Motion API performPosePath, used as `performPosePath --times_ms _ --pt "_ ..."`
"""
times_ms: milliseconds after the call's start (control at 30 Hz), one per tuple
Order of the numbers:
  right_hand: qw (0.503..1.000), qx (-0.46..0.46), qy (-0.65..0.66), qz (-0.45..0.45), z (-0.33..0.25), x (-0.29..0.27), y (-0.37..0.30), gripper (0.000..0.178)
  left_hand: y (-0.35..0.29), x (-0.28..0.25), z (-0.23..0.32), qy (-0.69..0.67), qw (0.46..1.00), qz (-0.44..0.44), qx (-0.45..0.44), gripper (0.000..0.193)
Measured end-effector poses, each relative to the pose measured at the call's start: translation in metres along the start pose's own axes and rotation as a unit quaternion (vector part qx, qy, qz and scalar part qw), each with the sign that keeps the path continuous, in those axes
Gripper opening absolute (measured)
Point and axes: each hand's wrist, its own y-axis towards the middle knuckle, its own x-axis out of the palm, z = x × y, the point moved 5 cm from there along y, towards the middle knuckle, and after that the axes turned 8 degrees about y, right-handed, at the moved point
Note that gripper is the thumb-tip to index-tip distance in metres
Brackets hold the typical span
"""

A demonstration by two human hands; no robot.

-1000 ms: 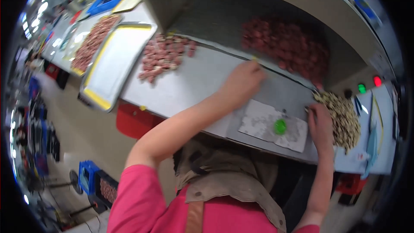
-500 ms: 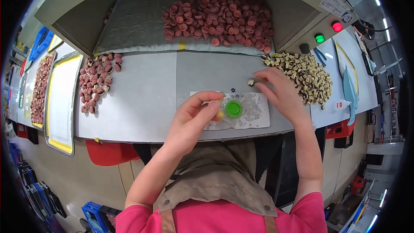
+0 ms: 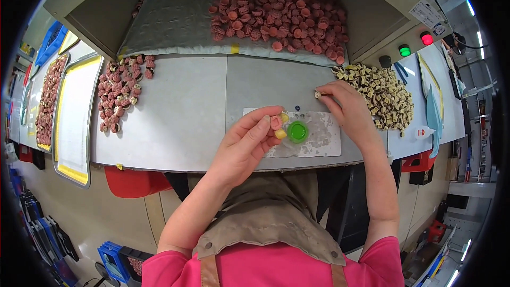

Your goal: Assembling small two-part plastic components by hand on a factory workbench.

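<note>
My left hand point(image 3: 245, 141) is closed around a pink cup-shaped piece point(image 3: 275, 123) with a hollow, bumpy look. Yellow shows at the fingertips beside it, perhaps finger covers. In my right hand point(image 3: 346, 107), thumb and finger pinch a small cream-and-dark piece point(image 3: 317, 95). Between the hands sits a round green dish point(image 3: 297, 131) on a stained white sheet point(image 3: 326, 146). Beyond the dish lies a tiny dark blue bead-like thing point(image 3: 297, 108). A heap of cream-and-dark pieces point(image 3: 390, 98) spreads just to the right of my right hand.
Pink cups point(image 3: 281, 18) are piled on a grey cloth inside the hooded bay. Pink pieces with dark insides point(image 3: 119, 93) lie at the left, near yellow-edged trays point(image 3: 74, 172). A white bottle point(image 3: 423, 133) and a blue-handled tool point(image 3: 433, 109) lie at the right.
My left hand has turned, so the pink cup now shows between its fingers. The right hand has raised its small piece slightly away from the sheet. The whole view has shifted a little.
</note>
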Motion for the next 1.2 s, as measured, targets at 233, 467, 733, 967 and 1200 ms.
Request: performPosePath --times_ms 233,467,733,967,1200 --pt "0.998 -0.002 -0.063 -0.001 -0.012 0.002 -0.002 0.015 -0.001 -0.004 -0.001 -0.005 1.000 -0.015 -0.001 0.034" --pt "0.998 -0.001 0.039 -0.042 -0.061 0.007 -0.024 0.014 -0.004 0.000 0.001 0.035 0.999 0.011 0.004 0.035" --pt "0.996 -0.054 -0.069 -0.032 -0.060 0.034 -0.031 0.017 -0.005 0.003 0.001 0.074 0.997 0.009 0.011 0.036" --pt "0.994 -0.070 -0.071 -0.050 -0.055 0.030 -0.034 0.018 -0.004 0.001 0.000 0.068 0.998 0.010 0.015 0.033" --pt "0.987 0.059 0.149 -0.022 -0.048 0.019 -0.039 0.017 -0.005 0.004 -0.002 0.100 0.995 -0.004 -0.005 0.036"
